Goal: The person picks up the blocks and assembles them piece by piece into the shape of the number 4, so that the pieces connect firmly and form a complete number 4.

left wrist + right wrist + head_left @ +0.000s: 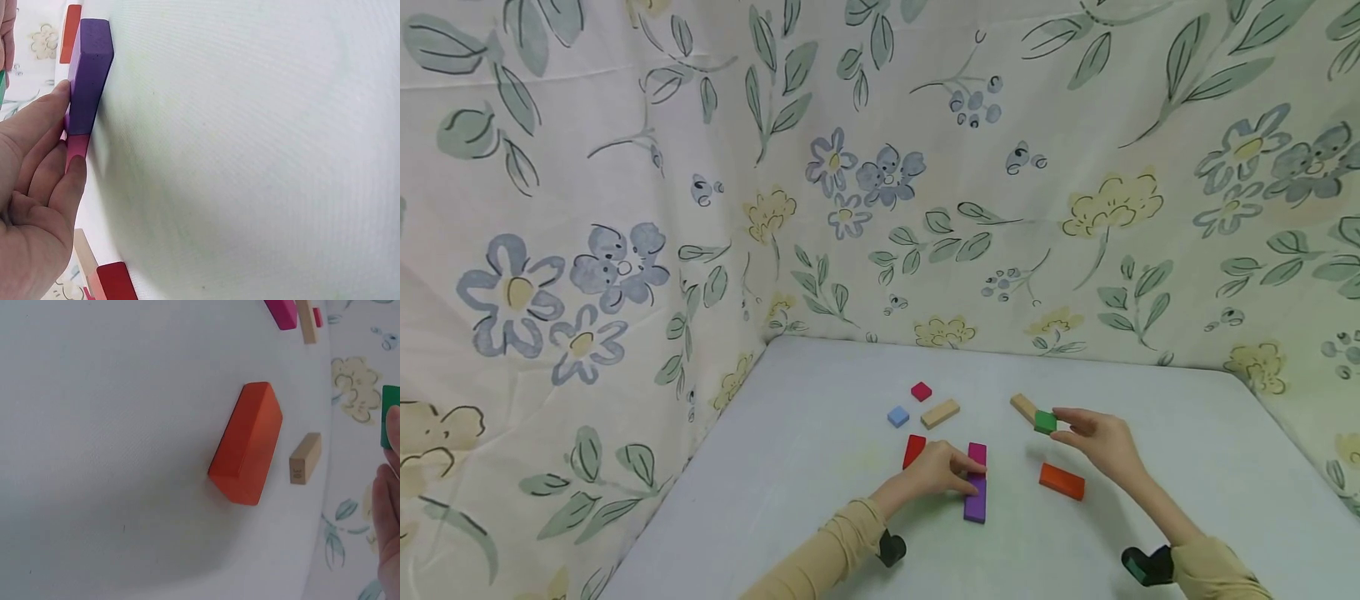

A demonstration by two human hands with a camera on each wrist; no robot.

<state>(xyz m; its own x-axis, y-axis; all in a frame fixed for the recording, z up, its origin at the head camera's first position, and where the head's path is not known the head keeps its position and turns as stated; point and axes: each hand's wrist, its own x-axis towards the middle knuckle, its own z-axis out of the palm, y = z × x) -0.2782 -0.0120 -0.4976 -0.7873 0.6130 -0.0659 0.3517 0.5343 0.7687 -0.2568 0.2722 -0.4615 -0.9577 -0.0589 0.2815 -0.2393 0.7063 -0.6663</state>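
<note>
A purple block (975,507) and a magenta block (977,453) lie end to end on the table. My left hand (934,468) is over their joint, thumb on the purple block and fingers reaching across beside the magenta one. In the left wrist view, the thumb touches the purple block (91,81), with a fingertip at the magenta block (77,146). My right hand (1101,442) pinches a small green block (1045,422) between thumb and fingers, raised over the table. The green block (390,415) also shows at the right wrist view's edge.
An orange block (1062,482) lies below the right hand. One wooden block (1022,406) is partly behind the green block; another wooden block (940,414) lies farther left, near a blue block (898,417) and a crimson block (921,391). The left hand partly hides a red block (913,450).
</note>
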